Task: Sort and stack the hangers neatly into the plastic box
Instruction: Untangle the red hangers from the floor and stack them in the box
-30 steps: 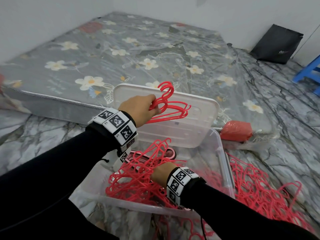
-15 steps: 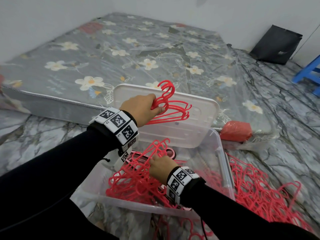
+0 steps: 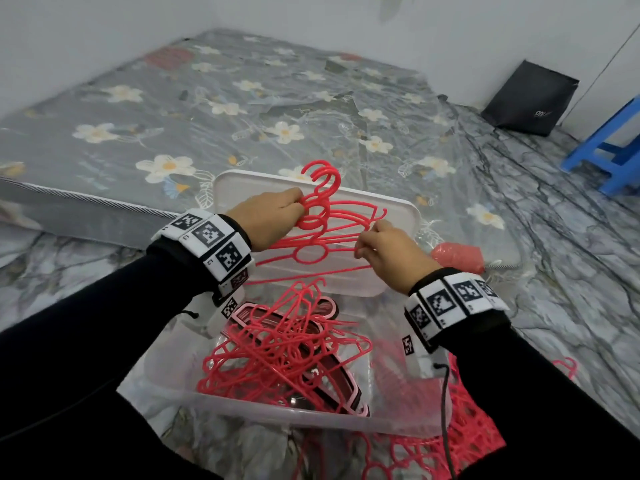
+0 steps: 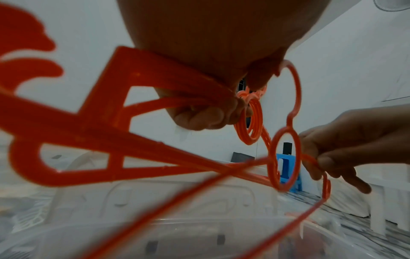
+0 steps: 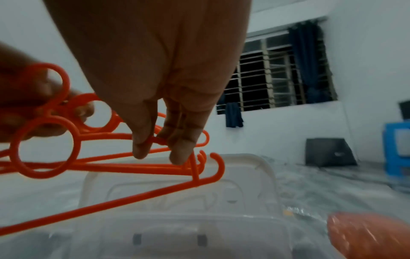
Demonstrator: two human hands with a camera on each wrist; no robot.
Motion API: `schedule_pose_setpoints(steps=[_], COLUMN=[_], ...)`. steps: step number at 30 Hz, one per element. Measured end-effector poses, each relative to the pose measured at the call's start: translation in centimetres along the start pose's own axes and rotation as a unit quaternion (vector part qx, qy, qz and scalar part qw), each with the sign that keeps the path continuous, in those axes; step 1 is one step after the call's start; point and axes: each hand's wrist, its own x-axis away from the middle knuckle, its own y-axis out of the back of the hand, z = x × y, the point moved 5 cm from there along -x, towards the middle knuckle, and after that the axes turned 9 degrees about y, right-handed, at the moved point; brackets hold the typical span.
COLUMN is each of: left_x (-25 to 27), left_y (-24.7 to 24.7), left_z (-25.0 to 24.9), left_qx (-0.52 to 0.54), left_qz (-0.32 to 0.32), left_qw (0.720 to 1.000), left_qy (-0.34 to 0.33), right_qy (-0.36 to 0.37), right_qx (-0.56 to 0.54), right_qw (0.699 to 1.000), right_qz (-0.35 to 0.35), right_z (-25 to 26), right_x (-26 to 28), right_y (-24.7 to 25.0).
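Up from the tangle in the plastic box [image 3: 242, 407], the right hand [image 3: 391, 254] now pinches the held hangers [image 3: 322, 230] at their right end. Left hand [image 3: 266, 220] grips them near the hooks, above the box.

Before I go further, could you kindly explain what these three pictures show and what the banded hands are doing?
There is no machine: a person works with bare hands, wearing patterned wristbands that carry cameras. The wide picture comes from a head camera; the other two look along each wrist at the fingers. The left hand grips a bunch of red hangers near their hooks. The right hand pinches the arm of one hanger at the bunch's other end. Below them, on the floor, stands a clear plastic box holding tangled hangers, its lid propped behind. More loose hangers lie beside it.
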Motion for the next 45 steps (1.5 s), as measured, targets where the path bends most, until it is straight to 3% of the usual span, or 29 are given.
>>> schedule_pose_setpoints(steps=[4,7,11,14,17,19,23,27,31,33,36,39,45], left_x=[-0.2,0.3,0.4,0.6,0.9,1.0,0.9,0.6,0.5,0.2,-0.2,-0.2,-0.4], left_y=[-0.6,-0.8,-0.8,-0.8,-1.0,-1.1,-1.6,-2.0,-1.6,-1.2,0.1,0.3,0.8], left_z=[-0.7,-1.6,-2.1,-2.1,-2.2,-2.3,-2.3,-1.7,-1.4,-1.1,0.0,0.6,2.0], left_qx=[0.032,-0.012,-0.051,-0.046,-0.016,0.000,0.038,-0.103,-0.211,-0.231,-0.225,-0.245,-0.242], left_qz=[0.010,0.003,-0.050,-0.054,-0.035,-0.032,-0.017,-0.058,-0.133,-0.143,-0.145,-0.137,-0.137], left_qw=[0.999,0.999,0.995,0.995,0.996,0.996,0.996,0.991,0.967,0.962,0.964,0.959,0.959], left_qy=[0.000,-0.048,-0.076,-0.071,-0.079,-0.082,-0.080,-0.055,-0.044,-0.042,0.001,0.026,0.053], right_qy=[-0.029,-0.034,-0.039,-0.030,-0.002,0.006,0.019,0.014,0.003,-0.014,-0.018,-0.020,-0.091], right_qx=[-0.048,-0.058,-0.069,0.009,0.153,0.157,0.177,0.207,0.127,0.070,0.083,0.065,-0.018], right_qw=[0.998,0.995,0.988,0.985,0.982,0.985,0.982,0.978,0.992,0.997,0.992,0.996,0.996], right_qz=[-0.043,-0.068,-0.130,-0.172,-0.107,-0.067,-0.062,-0.021,-0.016,-0.042,-0.094,-0.056,0.005], right_z=[-1.1,-1.7,-2.1,-1.8,-1.1,-0.6,0.4,0.6,0.9,0.9,0.8,1.5,1.5], right_x=[0.5,0.2,0.2,0.3,-0.2,-0.5,-0.9,-1.3,-1.5,-1.2,-0.7,-0.6,-0.4], right_y=[1.4,2.3,2.8,3.0,2.3,1.5,0.1,-0.8,-1.7,-1.8,-1.6,-3.1,-5.8])
